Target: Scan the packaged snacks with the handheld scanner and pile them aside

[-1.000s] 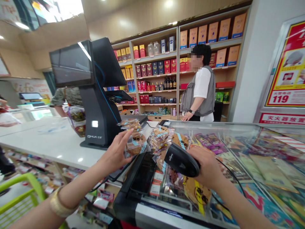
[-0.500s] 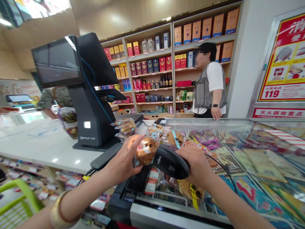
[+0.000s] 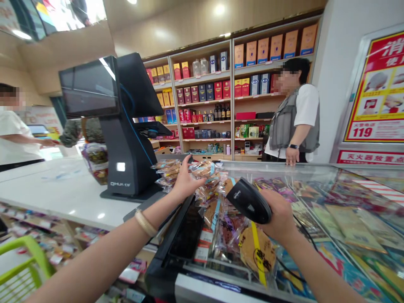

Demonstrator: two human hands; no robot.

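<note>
My left hand (image 3: pixel 187 182) reaches over the bagged round cookies, thumb and index finger spread apart. A clear-wrapped cookie pack (image 3: pixel 205 169) with a blue strip lies right by its fingers; the other fingertips are partly hidden. Left of that hand is a second pile of wrapped cookies (image 3: pixel 168 170), beside the till's base. In my right hand (image 3: pixel 279 212) is a black barcode scanner (image 3: pixel 249 201), tilted with its head toward the cookies. Beneath the scanner, a large cookie pack with a yellow strip (image 3: pixel 257 248) rests on the glass counter.
The till with its screens (image 3: pixel 126 139) stands on the white counter (image 3: pixel 72 193) at left. A dark phone-like slab (image 3: pixel 187 233) lies at the glass counter's edge. A person in a grey vest (image 3: pixel 295 120) rests a hand on the far edge. A green basket (image 3: pixel 25 269) is at lower left.
My left hand has let go of the cookie pack it held before the scanner and moved up to the pile. The scanner has shifted right. Another person appears at far left.
</note>
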